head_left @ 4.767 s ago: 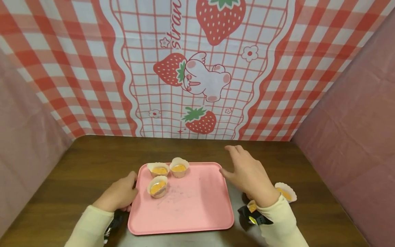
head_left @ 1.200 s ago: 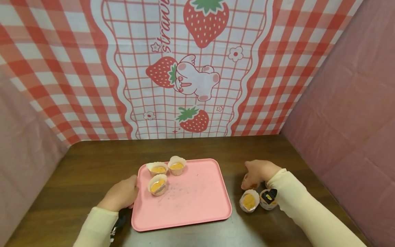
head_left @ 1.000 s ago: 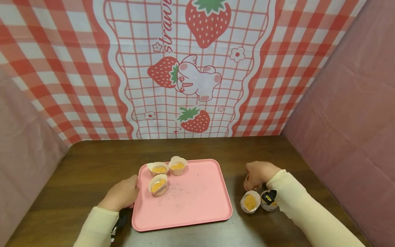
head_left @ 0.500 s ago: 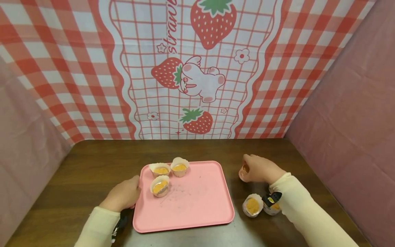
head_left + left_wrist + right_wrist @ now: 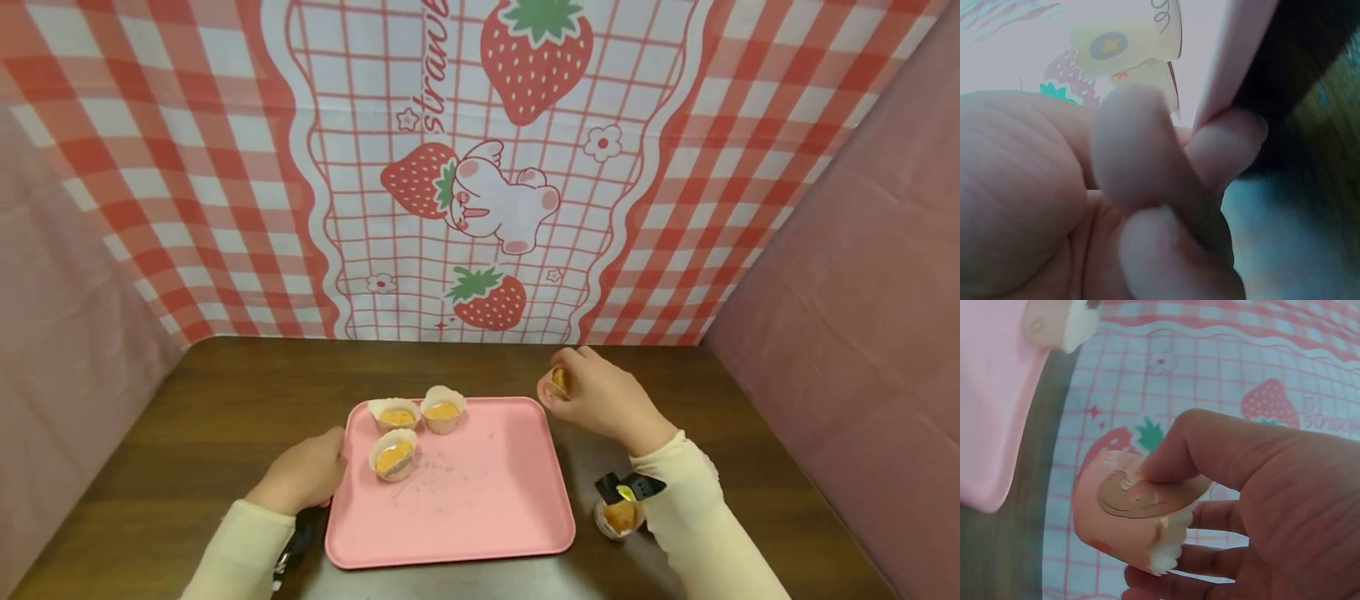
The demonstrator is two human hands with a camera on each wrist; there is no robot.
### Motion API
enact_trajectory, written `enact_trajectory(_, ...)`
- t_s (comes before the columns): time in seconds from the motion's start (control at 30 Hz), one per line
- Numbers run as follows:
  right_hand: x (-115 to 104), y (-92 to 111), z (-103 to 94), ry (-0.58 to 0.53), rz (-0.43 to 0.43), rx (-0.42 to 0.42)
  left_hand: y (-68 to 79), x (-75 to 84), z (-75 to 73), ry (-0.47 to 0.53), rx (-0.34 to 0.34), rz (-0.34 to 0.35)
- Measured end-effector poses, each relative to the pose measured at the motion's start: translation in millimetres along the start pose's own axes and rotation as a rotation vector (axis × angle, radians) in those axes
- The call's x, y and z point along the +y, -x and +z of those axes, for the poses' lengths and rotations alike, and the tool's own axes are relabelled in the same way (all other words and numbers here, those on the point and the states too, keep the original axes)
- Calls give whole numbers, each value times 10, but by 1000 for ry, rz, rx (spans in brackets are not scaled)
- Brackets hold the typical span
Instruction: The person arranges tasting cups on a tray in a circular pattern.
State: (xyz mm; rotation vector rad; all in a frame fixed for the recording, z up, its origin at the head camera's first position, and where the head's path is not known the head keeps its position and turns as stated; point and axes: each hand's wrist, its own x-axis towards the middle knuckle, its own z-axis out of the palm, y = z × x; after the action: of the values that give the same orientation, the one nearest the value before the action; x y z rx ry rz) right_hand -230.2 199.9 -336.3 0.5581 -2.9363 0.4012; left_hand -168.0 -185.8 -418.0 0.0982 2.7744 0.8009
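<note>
My right hand (image 5: 606,398) holds a cupcake (image 5: 1124,509) in a pink paper cup, thumb on its printed side and fingers on the other. It is raised near the far right corner of the pink tray (image 5: 487,500). At the tray's left edge, my left hand (image 5: 306,471) grips the rim with curled fingers. Three cupcakes stand at the tray's far left: one at the corner (image 5: 396,418), one beside it to the right (image 5: 442,414), and one nearer me (image 5: 393,457). All are yellow-topped in pale paper cups.
Another cupcake (image 5: 620,518) stands on the brown table (image 5: 255,375) right of the tray, partly covered by the black strap (image 5: 637,487) on my right wrist. A red checked strawberry cloth (image 5: 487,200) hangs behind, with pink cloth (image 5: 847,317) at the sides.
My right hand, open near the tray's right side at first, went to the cupcakes at right, took hold of one, then lifted it leftward to the tray's corner. My left hand stayed at the rim.
</note>
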Motion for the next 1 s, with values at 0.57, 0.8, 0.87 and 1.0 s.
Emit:
enact_trajectory(0.57,-392,8,125,-125,24,89,-32,-27,10,0,13,-6)
enact_trajectory(0.8,-419,67,68,-101,-16,139,-21,-23,6,-3,3,-12)
enact_trajectory(0.87,-425,72,62,-96,-34,149,-31,-28,11,-8,8,-3)
enact_trajectory(1.0,-449,60,64,-86,-68,178,-62,-44,10,-58,41,31)
